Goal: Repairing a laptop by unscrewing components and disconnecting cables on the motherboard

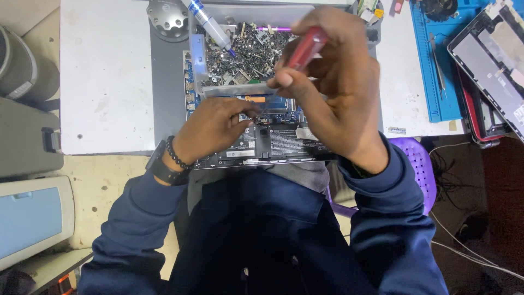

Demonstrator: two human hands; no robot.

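Note:
An opened laptop point(273, 143) lies on the white table point(103, 82) with its black battery and blue circuit board showing. My right hand point(333, 87) is raised above it, shut on a red-handled screwdriver point(307, 48) whose shaft points down toward the board. My left hand point(215, 128) rests on the laptop's insides, fingertips pinched near the spot below the screwdriver; whether it grips anything is too small to tell. A black bead bracelet and a dark watch sit on my left wrist.
A clear tray of several loose screws and small parts point(245, 52) stands behind the laptop, with a syringe-like tube point(210, 24) across it. A blue work mat point(436, 60) and another dismantled device point(491, 60) lie at right. A purple stool point(417, 164) is below.

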